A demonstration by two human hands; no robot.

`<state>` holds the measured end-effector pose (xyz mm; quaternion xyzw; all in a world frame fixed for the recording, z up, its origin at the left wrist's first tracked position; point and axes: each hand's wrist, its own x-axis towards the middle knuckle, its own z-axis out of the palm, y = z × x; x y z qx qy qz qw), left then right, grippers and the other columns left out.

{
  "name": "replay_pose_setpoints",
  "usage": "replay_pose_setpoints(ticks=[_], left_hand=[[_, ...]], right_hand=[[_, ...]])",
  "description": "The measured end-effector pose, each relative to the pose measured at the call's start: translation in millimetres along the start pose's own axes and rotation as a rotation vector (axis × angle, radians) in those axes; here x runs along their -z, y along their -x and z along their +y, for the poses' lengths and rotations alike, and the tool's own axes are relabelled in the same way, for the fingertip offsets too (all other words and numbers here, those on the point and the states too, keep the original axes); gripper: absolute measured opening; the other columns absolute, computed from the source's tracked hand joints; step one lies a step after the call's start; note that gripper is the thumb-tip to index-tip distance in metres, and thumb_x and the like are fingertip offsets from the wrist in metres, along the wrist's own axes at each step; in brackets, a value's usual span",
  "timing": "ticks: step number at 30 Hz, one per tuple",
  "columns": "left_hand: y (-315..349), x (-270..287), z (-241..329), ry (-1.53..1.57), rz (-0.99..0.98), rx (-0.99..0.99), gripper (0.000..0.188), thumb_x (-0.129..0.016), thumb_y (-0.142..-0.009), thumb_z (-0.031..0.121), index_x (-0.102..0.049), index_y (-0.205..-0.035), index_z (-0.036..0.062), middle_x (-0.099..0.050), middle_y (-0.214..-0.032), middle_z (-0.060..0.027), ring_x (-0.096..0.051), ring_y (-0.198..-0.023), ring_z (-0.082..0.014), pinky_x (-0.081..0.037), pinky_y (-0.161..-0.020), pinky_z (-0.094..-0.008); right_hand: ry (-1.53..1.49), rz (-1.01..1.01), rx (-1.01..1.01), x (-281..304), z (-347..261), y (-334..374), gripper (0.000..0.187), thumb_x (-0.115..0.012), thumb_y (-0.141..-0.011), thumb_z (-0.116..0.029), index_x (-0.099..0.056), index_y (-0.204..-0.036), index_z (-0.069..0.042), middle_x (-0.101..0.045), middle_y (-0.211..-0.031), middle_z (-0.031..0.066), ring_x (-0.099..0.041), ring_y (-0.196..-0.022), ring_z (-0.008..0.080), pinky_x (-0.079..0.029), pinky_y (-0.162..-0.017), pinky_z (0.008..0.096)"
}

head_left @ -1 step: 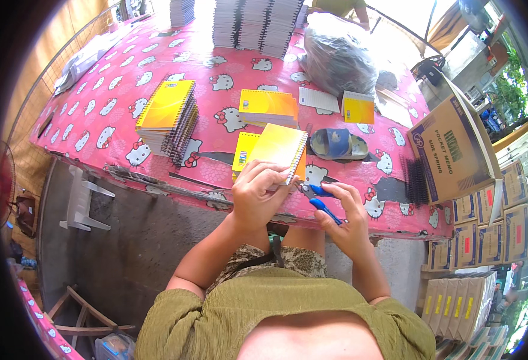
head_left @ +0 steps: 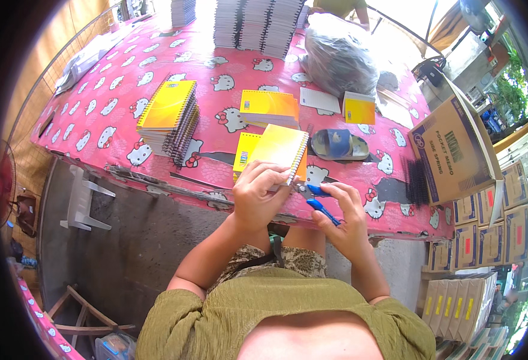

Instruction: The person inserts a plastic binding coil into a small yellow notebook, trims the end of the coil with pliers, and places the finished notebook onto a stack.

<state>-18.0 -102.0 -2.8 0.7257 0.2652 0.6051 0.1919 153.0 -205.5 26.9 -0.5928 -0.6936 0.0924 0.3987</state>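
Note:
A yellow spiral notebook (head_left: 274,146) is tilted up at the table's near edge, its wire coil running along the right side. My left hand (head_left: 258,193) is closed on its lower corner, thumb and fingers near the coil's end. Blue-handled pliers (head_left: 322,211) are in my right hand (head_left: 346,216), fingers on one handle and thumb by the other. The handles are spread, and the metal jaws are by the lower end of the coil; whether they touch the wire I cannot tell. Behind the held notebook is a small pile of yellow notebooks (head_left: 243,150), partly hidden.
Stacked spiral notebooks (head_left: 167,108) stand at left, with more yellow notebooks (head_left: 266,104) beyond my hands. A blue patterned slipper (head_left: 339,144) lies to the right. Loose black coils (head_left: 417,182) rest by a cardboard box (head_left: 450,150). Farther back are a grey plastic bag (head_left: 339,57) and tall notebook stacks (head_left: 255,27).

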Motion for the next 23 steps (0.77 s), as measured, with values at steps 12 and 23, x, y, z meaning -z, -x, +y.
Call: replay_pose_setpoints(ticks=[12,23], left_hand=[[-21.3,20.2,-19.7,0.091,0.204,-0.117,0.022,-0.077,-0.073,0.001,-0.055,-0.077,0.0045,-0.066,-0.085,-0.0119,-0.064,-0.075,-0.0195,-0.05,-0.067,-0.0274],[-60.4,166.2,-190.3,-0.433,0.708,0.292,0.03,-0.071,-0.084,0.03,-0.062,-0.095,0.0035,-0.069,-0.102,-0.0124,-0.066,-0.092,-0.0287,-0.051,-0.078,-0.0364]], right_hand=[[-0.924,-0.299,-0.551,-8.5,10.7,-8.6,0.037,-0.061,-0.092,-0.026,-0.057,-0.119,0.0,-0.064,-0.098,0.0082,-0.06,-0.088,0.0132,-0.049,-0.077,0.0281],[0.52,0.224,-0.508,8.4,164.7,29.0,0.054,-0.07,-0.081,-0.038,-0.056,-0.121,-0.004,-0.059,-0.118,0.015,-0.051,-0.115,0.0322,-0.036,-0.1,0.0459]])
